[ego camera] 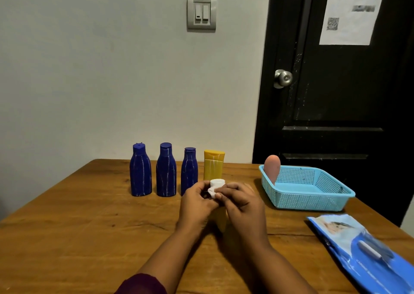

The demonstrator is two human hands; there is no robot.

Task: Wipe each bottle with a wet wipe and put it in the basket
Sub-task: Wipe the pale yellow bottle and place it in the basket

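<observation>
- The yellow bottle [220, 218], mid-tabletop: upright, long axis vertical, white cap [217, 182] uppermost; body largely hidden behind the hands.
- Left hand [197, 202] grips its neck; right hand [242, 206] pinches the wet wipe [212, 192] there.

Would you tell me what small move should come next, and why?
Probably draw the wipe down the yellow bottle: the left hand grips it and the right hand pinches the wipe just under the white cap, so the body likely needs wiping.

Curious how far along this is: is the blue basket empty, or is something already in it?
Not empty. One pinkish bottle stands in the far left corner of the basket; nothing else shows inside.
</observation>
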